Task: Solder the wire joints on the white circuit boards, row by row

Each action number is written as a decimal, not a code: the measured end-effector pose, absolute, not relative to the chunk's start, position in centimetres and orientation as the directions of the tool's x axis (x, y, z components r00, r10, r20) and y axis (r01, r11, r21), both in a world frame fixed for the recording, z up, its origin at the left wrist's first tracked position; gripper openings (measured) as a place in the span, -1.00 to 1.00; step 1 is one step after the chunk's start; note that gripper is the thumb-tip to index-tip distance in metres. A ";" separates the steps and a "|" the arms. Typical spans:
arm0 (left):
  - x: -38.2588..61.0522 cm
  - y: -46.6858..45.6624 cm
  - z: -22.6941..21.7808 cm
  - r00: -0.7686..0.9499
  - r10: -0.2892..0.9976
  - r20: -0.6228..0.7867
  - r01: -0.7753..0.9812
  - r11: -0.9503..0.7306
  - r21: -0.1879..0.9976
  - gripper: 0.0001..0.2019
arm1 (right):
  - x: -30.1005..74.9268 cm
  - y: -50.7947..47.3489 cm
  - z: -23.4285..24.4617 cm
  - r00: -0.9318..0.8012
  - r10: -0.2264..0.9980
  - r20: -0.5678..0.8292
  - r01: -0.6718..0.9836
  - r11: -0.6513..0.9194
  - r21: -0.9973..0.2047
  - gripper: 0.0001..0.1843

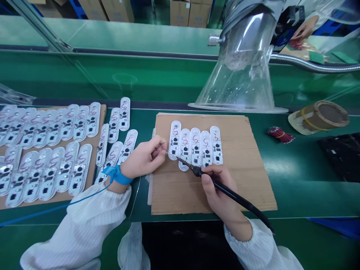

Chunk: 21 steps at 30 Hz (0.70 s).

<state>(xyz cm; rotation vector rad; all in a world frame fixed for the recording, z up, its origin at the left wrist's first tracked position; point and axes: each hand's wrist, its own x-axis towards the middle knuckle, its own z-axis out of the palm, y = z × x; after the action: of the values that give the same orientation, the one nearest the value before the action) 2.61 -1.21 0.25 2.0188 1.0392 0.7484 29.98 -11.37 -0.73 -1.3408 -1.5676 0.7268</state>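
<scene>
My right hand (222,187) grips a black soldering iron (197,171), its tip touching or just over the lower end of a white circuit board (174,138). My left hand (147,155), with a blue wrist strap (119,175), pinches a thin solder wire (167,152) that reaches the same board from the left. That board is the leftmost in a row of several rounded white boards with red wires and black chips, such as this circuit board (216,144). They lie on a cardboard sheet (239,150).
At left, a cardboard sheet (98,140) bears rows of similar boards, with several loose boards (114,125) beside it. A clear fume hood (236,82) hangs above the back. At right are a red wire bundle (280,135), a taped roll (317,117) and a black object (341,155). Another person's hand (306,28) shows far right.
</scene>
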 end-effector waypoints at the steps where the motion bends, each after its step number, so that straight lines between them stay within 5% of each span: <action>1: 2.6 -1.2 0.3 0.499 0.852 0.161 0.424 -0.402 0.812 -0.94 | 30.1 -11.4 -0.9 0.025 0.964 0.264 0.416 0.230 -0.880 -0.89; 21: 2.3 -1.1 0.4 0.520 0.836 0.176 0.439 -0.439 0.784 -0.91 | 29.3 -10.9 -0.5 0.003 0.942 0.336 0.450 0.298 -0.842 -0.89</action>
<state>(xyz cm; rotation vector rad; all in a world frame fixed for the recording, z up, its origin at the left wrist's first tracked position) 2.34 -1.12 0.38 2.0709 1.0342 0.7374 29.26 -10.93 -0.46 -1.3025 -1.6071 0.6431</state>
